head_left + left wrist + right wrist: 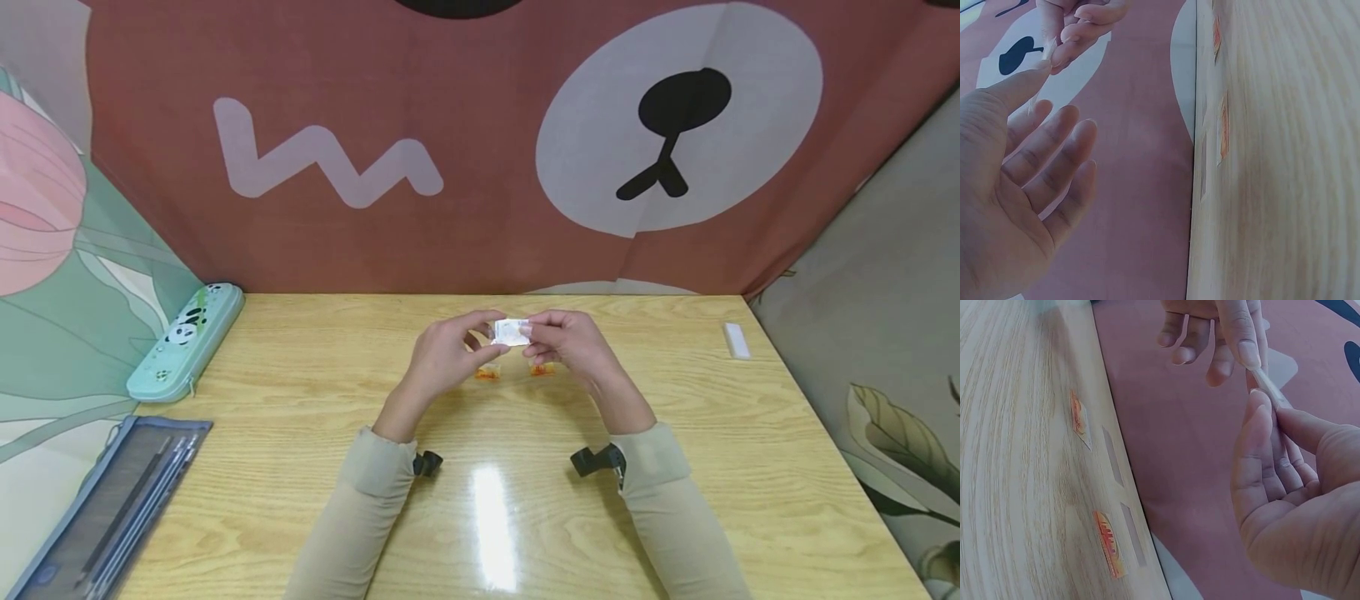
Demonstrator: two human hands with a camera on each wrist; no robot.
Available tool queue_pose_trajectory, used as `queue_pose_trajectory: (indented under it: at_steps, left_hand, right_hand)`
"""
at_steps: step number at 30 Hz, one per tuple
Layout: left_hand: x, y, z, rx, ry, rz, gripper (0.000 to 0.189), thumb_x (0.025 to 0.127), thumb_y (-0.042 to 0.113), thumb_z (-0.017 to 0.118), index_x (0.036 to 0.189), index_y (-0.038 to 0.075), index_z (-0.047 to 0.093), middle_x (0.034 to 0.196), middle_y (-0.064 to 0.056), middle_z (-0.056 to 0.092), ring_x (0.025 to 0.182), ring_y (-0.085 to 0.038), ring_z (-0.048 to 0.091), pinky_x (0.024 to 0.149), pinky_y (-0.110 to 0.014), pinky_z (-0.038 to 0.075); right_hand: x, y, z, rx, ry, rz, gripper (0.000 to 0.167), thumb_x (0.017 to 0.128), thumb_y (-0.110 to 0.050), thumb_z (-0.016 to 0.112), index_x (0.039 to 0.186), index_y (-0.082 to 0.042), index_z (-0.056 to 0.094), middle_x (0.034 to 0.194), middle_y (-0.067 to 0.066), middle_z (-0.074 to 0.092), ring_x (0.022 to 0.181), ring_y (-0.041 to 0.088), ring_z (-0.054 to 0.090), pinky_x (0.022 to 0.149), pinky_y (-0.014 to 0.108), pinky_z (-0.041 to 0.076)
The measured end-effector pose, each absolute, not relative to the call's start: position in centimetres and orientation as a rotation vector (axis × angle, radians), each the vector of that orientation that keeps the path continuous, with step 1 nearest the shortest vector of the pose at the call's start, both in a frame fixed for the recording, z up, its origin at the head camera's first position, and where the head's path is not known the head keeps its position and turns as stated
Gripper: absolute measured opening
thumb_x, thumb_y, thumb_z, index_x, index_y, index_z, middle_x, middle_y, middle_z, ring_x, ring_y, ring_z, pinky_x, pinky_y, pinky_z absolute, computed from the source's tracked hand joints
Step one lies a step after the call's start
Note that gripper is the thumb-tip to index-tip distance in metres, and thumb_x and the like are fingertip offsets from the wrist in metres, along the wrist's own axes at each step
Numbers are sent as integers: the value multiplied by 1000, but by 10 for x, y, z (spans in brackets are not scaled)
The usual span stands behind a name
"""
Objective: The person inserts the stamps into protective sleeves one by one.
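Observation:
Both hands hold a small flat white rectangular piece (pixel 512 332) up above the far part of the table. My left hand (pixel 442 354) pinches its left edge between thumb and index finger, the other fingers spread apart in the left wrist view. On the right edge, my right hand (pixel 576 346) grips it with thumb and fingertips. The right wrist view shows the piece (pixel 1270 389) nearly edge-on, so its face is hidden there. Beneath the hands lie two small orange-and-white printed pieces, a left one (pixel 487 372) and a right one (pixel 542 369), both partly covered in the head view.
A mint panda pencil case (pixel 187 343) lies at the table's back left. Nearer is a blue-edged mesh pouch (pixel 123 500) with several pencils inside. A white block (pixel 737 341) lies at the far right. A brown bear-print cloth (pixel 480 242) hangs behind the wooden table (pixel 300 350).

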State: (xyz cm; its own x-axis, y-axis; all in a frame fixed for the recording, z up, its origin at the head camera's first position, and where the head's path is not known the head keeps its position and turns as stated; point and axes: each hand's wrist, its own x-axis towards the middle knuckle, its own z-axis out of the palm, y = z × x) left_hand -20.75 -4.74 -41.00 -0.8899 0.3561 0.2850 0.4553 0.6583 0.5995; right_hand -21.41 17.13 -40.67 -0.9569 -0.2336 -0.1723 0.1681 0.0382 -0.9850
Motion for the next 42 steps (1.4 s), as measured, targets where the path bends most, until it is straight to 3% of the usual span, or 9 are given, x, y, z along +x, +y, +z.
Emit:
queue_pose_trajectory:
  at_steps: [9,18,34,42]
  left_hand:
    - [-206,-46,-410,-664,-2735,-1029,42,89,39,79,128,28,70,99,7,76,76,-9,71,59,-24,52]
    - [-206,-46,-410,-655,-2728,-1050,43,89,40,78,129,27,69,100,7,76,76,-9,71,59,-25,52]
    - [-206,-46,-408,-646,-2731,-1042,41,90,42,77,128,29,69,99,9,76,75,-7,69,57,-24,51]
    - [-206,-46,-408,-643,-2727,-1044,41,90,41,78,128,28,70,98,8,76,75,-7,70,57,-24,50]
  right_hand:
    - [-215,171,-409,-21,2041,-1991,21,100,-7,61,112,10,64,89,2,71,64,8,69,59,20,58]
    - [-215,171,-409,-11,2042,-1983,31,102,-9,58,124,12,61,89,1,71,66,7,69,60,19,58]
    - [-216,170,-409,1,2089,-1998,31,101,-14,62,125,7,64,90,-2,72,69,7,68,67,23,60]
    - [-214,173,-409,-35,2127,-1977,36,101,-27,65,124,0,65,91,-1,66,71,10,67,66,24,57]
